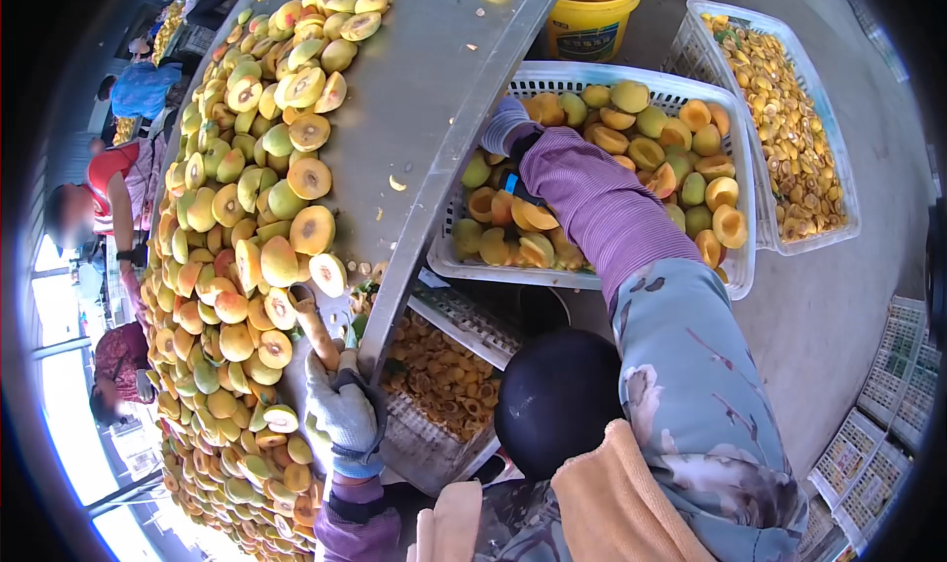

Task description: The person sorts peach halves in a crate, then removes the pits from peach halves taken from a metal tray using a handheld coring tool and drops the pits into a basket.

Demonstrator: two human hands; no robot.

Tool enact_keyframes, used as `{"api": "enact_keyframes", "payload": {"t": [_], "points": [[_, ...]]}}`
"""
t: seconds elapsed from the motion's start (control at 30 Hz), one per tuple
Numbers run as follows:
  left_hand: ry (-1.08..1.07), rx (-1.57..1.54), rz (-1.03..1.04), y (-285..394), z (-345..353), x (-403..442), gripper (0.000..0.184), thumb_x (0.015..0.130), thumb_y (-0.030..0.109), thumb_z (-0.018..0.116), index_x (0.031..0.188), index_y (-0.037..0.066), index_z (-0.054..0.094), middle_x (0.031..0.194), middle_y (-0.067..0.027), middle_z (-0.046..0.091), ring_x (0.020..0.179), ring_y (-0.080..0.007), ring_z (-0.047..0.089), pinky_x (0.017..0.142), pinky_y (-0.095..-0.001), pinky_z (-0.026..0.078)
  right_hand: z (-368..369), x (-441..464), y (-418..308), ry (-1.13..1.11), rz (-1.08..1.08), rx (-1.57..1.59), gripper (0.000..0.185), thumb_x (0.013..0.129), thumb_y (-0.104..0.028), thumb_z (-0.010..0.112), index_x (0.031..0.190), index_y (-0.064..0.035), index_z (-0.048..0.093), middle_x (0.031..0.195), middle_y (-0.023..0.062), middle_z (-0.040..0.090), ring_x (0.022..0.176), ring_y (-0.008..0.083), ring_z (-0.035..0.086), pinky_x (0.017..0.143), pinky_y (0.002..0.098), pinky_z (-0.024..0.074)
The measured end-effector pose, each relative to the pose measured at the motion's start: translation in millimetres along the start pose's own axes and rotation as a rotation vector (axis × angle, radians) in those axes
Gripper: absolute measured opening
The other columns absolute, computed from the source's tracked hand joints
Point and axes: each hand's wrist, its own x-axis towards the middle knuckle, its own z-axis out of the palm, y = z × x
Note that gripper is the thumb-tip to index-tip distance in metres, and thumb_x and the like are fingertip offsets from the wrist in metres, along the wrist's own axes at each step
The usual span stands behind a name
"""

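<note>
My left hand [340, 414], in a pale work glove, is wrapped round the tan handle of a tool [318, 333]. The metal end of this tool rests by the halved fruit [311, 229] heaped on the metal table [424, 79]. My right hand [505, 125], also gloved, reaches to the table-side rim of a white crate [745, 222] of yellow-green fruit halves [646, 153]. Its fingers are hidden, so what it holds, if anything, cannot be made out. A blue-marked object [511, 182] lies near its wrist, among the fruit.
A yellow bucket [592, 20] stands beyond the crate. Another crate [853, 217] holds small yellow pieces, and a lower crate [473, 340] holds brownish scraps. A round black object [557, 399] is near my body. Several people are across the table. Stacked crates [893, 365] stand at right.
</note>
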Motion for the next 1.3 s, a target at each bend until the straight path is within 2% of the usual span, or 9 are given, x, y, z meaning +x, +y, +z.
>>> {"api": "enact_keyframes", "payload": {"t": [0.17,0.23,0.4,0.6,0.7,0.77,0.8,1.0,1.3], "points": [[-0.004,0.111,-0.004,13,10,-6,0.030,0.093,-0.001,0.051,0.123,-0.002,0.047,0.089,-0.0059,0.062,0.070,-0.0084,0.059,0.062,-0.0189,0.048,-57,-45,13,-0.089,-0.250,0.229,0.047,0.078,-0.045,0.063,0.107,-0.0087,0.070,0.111,0.0149,0.067,0.100,0.0327,0.065,0.088,0.0379,0.0499],[0.011,0.047,-0.008,3,2,-2,0.030,0.093,-0.001,0.051,0.123,-0.003,0.047,0.091,-0.0072,0.062,0.071,-0.0078,0.059,0.061,-0.0191,0.047,-113,-116,-23,-0.294,-0.136,0.168,0.051,0.077,-0.048,0.063,0.108,-0.0088,0.069,0.108,0.0131,0.068,0.099,0.0340,0.064,0.089,0.0386,0.0494],[0.018,0.173,0.086,-2,0,0,0.026,0.092,0.003,0.055,0.117,-0.002,0.053,0.087,-0.0041,0.061,0.070,-0.0072,0.055,0.062,-0.0198,0.045,-61,-197,-25,-0.074,-0.097,0.041,0.064,0.071,-0.037,0.074,0.122,-0.0084,0.051,0.112,0.0166,0.059,0.103,0.0353,0.060,0.085,0.0453,0.0500],[0.033,0.431,0.266,-5,-5,3,0.020,0.092,0.004,0.056,0.111,-0.001,0.055,0.083,-0.0022,0.059,0.070,-0.0067,0.051,0.061,-0.0209,0.043,-66,-180,-50,0.271,-0.056,0.198,0.065,0.070,-0.036,0.074,0.119,0.0002,0.049,0.112,0.0221,0.058,0.102,0.0381,0.060,0.086,0.0445,0.0491],[0.010,0.361,0.202,-7,-6,4,0.019,0.092,0.004,0.055,0.111,-0.001,0.055,0.083,-0.0016,0.058,0.070,-0.0060,0.050,0.061,-0.0204,0.043,-53,-154,-66,0.270,-0.172,0.332,0.065,0.072,-0.036,0.073,0.121,-0.0002,0.050,0.111,0.0214,0.059,0.102,0.0369,0.061,0.086,0.0425,0.0493],[0.002,0.283,0.219,-13,-7,5,0.022,0.092,0.004,0.055,0.113,-0.002,0.054,0.086,-0.0043,0.060,0.071,-0.0076,0.054,0.062,-0.0215,0.045,-37,-145,-74,-0.043,-0.121,0.024,0.060,0.073,-0.037,0.071,0.120,-0.0041,0.053,0.108,0.0201,0.062,0.100,0.0354,0.062,0.086,0.0426,0.0502],[0.005,0.237,0.223,-17,-8,6,0.023,0.092,0.004,0.056,0.113,-0.003,0.055,0.087,-0.0069,0.063,0.073,-0.0092,0.057,0.064,-0.0232,0.046,5,-142,-61,0.081,-0.281,-0.092,0.056,0.077,-0.037,0.067,0.121,-0.0055,0.053,0.106,0.0188,0.063,0.098,0.0349,0.062,0.085,0.0431,0.0496],[-0.011,-0.048,0.086,-10,0,2,0.033,0.093,-0.003,0.049,0.125,-0.002,0.047,0.102,-0.0095,0.060,0.077,-0.0111,0.059,0.069,-0.0217,0.051,-19,-131,-86,-0.112,-0.055,-0.091,0.041,0.082,-0.030,0.064,0.118,-0.0110,0.059,0.106,0.0101,0.065,0.105,0.0277,0.060,0.080,0.0440,0.0495],[-0.038,0.319,0.188,6,-4,-1,0.034,0.089,-0.002,0.047,0.123,-0.007,0.049,0.094,-0.0093,0.062,0.077,-0.0113,0.059,0.067,-0.0228,0.049,-15,-117,-76,0.020,0.016,-0.196,0.043,0.082,-0.037,0.065,0.116,-0.0117,0.061,0.111,0.0083,0.062,0.107,0.0269,0.057,0.083,0.0461,0.0471]]}}
